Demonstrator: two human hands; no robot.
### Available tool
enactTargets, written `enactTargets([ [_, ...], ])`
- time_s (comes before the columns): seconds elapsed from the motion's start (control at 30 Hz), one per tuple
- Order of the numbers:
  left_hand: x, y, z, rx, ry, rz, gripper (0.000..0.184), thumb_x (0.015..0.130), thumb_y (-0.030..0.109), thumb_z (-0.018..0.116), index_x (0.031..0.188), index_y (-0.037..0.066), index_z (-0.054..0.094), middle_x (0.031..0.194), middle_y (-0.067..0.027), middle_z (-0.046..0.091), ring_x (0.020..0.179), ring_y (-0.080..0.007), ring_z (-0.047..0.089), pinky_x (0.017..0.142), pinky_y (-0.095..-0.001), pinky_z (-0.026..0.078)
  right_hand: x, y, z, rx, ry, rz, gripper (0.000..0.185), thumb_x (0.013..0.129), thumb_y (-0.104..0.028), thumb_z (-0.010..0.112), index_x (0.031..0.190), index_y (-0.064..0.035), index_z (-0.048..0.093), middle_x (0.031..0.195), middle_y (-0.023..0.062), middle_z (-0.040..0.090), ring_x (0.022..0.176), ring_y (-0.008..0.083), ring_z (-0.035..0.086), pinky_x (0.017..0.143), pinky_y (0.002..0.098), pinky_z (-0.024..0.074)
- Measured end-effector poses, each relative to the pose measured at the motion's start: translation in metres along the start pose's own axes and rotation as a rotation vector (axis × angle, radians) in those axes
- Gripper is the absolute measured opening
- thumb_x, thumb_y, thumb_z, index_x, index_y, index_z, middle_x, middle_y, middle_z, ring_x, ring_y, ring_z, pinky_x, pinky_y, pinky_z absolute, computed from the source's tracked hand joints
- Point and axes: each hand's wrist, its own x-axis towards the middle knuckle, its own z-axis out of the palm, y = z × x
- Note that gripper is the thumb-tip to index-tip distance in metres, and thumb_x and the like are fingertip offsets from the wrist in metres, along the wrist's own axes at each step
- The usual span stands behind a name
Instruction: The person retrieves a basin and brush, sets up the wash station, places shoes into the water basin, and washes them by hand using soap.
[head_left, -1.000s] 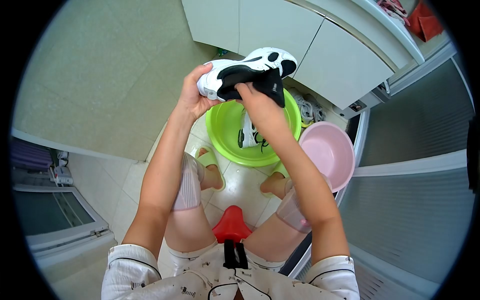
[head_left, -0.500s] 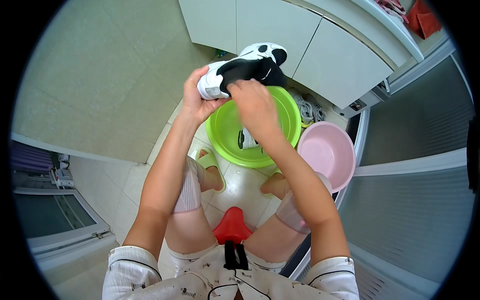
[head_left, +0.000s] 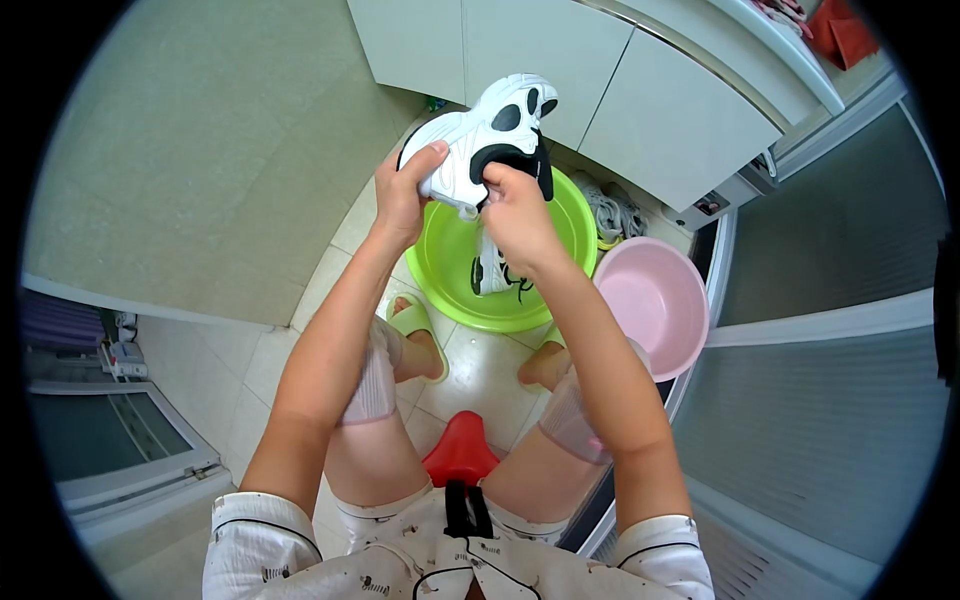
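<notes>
The person sits on a red stool [head_left: 460,450], which is on the near side of the green basin [head_left: 440,270], and holds a white-and-black shoe [head_left: 462,145] with two hands. This shoe is in the air, above the far edge of the green basin, and it is tilted, with its toe end pointing away from the person, toward the white cabinet [head_left: 540,60] behind the green basin.

The left hand [head_left: 402,195], above the far left edge of the green basin, is closed around the shoe; its thumb lies on the white upper and the other fingers go underneath. The right hand [head_left: 518,225], directly over the green basin, grips the edge of the shoe's opening; how its hidden fingers are placed, one cannot tell. A black flap hangs out at the right side of this opening.

Inside the green basin lies a second shoe [head_left: 488,272], also white and black, with dark laces, partly covered by the right hand. A pink basin [head_left: 650,310] stands just to the right of the green basin. Grey shoes [head_left: 612,212] are at its far right, near the cabinet. Green slippers [head_left: 410,320] are on the person's feet, on the near side of the green basin.
</notes>
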Motion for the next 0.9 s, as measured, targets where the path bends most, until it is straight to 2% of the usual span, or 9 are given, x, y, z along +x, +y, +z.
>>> enactTargets([
  [0.1,0.0,-0.001,0.0,0.146,-0.025,0.077,0.048,0.09,0.027,0.063,0.124,-0.007,0.057,0.107,-0.0119,0.069,0.094,-0.0191,0.068,0.084,-0.033,0.053,0.006,0.004,-0.006,0.455,-0.037,0.13,0.048,0.071,0.016,0.044,0.115,0.0083,0.061,0.118,0.012,0.064,0.111,0.0193,0.06,0.09,0.0254,0.0446],
  [0.2,-0.002,-0.001,0.007,-0.017,-0.016,0.024,0.048,0.09,0.027,0.062,0.123,-0.007,0.057,0.107,-0.0125,0.068,0.095,-0.0193,0.068,0.084,-0.0334,0.054,0.006,0.002,-0.009,0.431,-0.084,0.137,0.051,0.071,0.016,0.045,0.119,0.0075,0.059,0.122,0.0118,0.062,0.112,0.0185,0.06,0.09,0.0264,0.0448],
  [0.3,-0.008,0.008,0.015,-0.235,-0.071,-0.092,0.048,0.091,0.028,0.061,0.124,-0.006,0.056,0.11,-0.0133,0.068,0.096,-0.02,0.068,0.087,-0.0343,0.054,0.006,0.004,-0.015,0.357,-0.219,0.01,0.044,0.071,0.013,0.052,0.113,0.0053,0.062,0.108,0.0104,0.064,0.101,0.0162,0.06,0.082,0.0263,0.0453],
  [0.4,-0.004,0.005,0.011,-0.282,-0.103,-0.142,0.048,0.092,0.028,0.059,0.126,-0.006,0.054,0.112,-0.0144,0.068,0.098,-0.0208,0.068,0.089,-0.0348,0.055,0.003,-0.003,-0.019,0.495,-0.26,0.01,0.045,0.071,0.012,0.055,0.116,0.0066,0.06,0.106,0.0091,0.064,0.104,0.0173,0.06,0.086,0.0275,0.0467],
  [0.5,-0.001,0.0,0.01,-0.304,-0.097,-0.13,0.045,0.09,0.025,0.063,0.121,-0.007,0.056,0.107,-0.0155,0.068,0.092,-0.0217,0.069,0.082,-0.0357,0.057,0.008,0.002,-0.032,0.678,-0.322,0.109,0.047,0.077,0.013,0.054,0.124,0.0087,0.053,0.124,0.0153,0.059,0.121,0.0228,0.055,0.105,0.0343,0.044],
  [0.6,-0.003,0.003,0.015,-0.254,-0.068,-0.081,0.044,0.088,0.023,0.066,0.118,-0.008,0.058,0.104,-0.0152,0.068,0.088,-0.0211,0.069,0.078,-0.0347,0.057,0.009,0.004,-0.035,1.0,-0.258,0.179,0.045,0.079,0.014,0.053,0.123,0.011,0.052,0.126,0.0181,0.056,0.121,0.0261,0.056,0.107,0.0376,0.0444],
  [0.7,-0.003,0.002,0.014,-0.181,-0.055,-0.037,0.045,0.087,0.023,0.068,0.117,-0.009,0.059,0.103,-0.0141,0.068,0.086,-0.0196,0.068,0.076,-0.0325,0.056,0.009,-0.003,-0.033,1.132,-0.202,0.222,0.042,0.081,0.014,0.052,0.123,0.0124,0.051,0.13,0.02,0.054,0.121,0.0279,0.055,0.105,0.0403,0.0468],
  [0.8,-0.005,0.001,0.015,-0.17,-0.053,-0.026,0.044,0.086,0.023,0.068,0.115,-0.009,0.06,0.102,-0.0132,0.068,0.085,-0.0187,0.067,0.075,-0.0311,0.055,0.009,-0.004,-0.036,1.071,-0.32,0.227,0.037,0.086,0.011,0.054,0.122,0.0122,0.051,0.127,0.02,0.056,0.117,0.0275,0.058,0.101,0.0401,0.0491],
  [0.9,-0.004,0.003,0.012,-0.133,-0.083,-0.007,0.042,0.085,0.023,0.069,0.112,-0.009,0.062,0.102,-0.0135,0.068,0.085,-0.0178,0.067,0.075,-0.0308,0.054,0.006,-0.004,-0.031,0.828,-0.242,0.211,0.032,0.089,0.008,0.055,0.121,0.0106,0.052,0.123,0.0197,0.059,0.113,0.0266,0.06,0.099,0.0388,0.0502],
])
